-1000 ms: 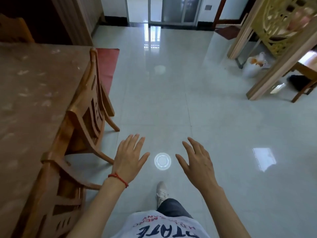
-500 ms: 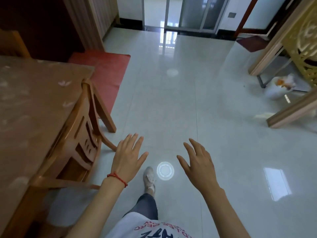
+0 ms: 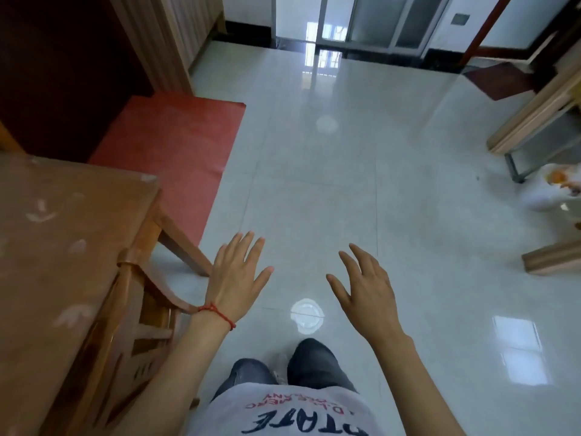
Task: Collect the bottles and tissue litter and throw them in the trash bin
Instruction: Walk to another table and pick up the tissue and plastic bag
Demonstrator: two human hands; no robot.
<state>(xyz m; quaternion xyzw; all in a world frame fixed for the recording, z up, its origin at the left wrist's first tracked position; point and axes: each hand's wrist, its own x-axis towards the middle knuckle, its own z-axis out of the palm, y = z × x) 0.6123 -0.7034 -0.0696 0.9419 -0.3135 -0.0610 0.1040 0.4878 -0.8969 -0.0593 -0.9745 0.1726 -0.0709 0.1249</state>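
My left hand (image 3: pixel 234 278) and my right hand (image 3: pixel 366 287) are held out in front of me above the shiny tiled floor, fingers spread, nothing in either. A red string circles my left wrist. A white plastic bag with orange contents (image 3: pixel 553 190) lies blurred on the floor at the far right edge, beside a metal leg. No bottles, tissues or bin show clearly in this view.
A wooden table (image 3: pixel 63 247) and a wooden chair (image 3: pixel 138 309) stand close on my left. A red mat (image 3: pixel 169 143) lies beyond them. Wooden furniture legs (image 3: pixel 550 262) sit at the right. A glass door (image 3: pixel 371 20) is straight ahead.
I have walked forward past the chairs; the table corner and red mat are nearer, and the white bag has slid to the right edge. Both hands stay spread and empty.
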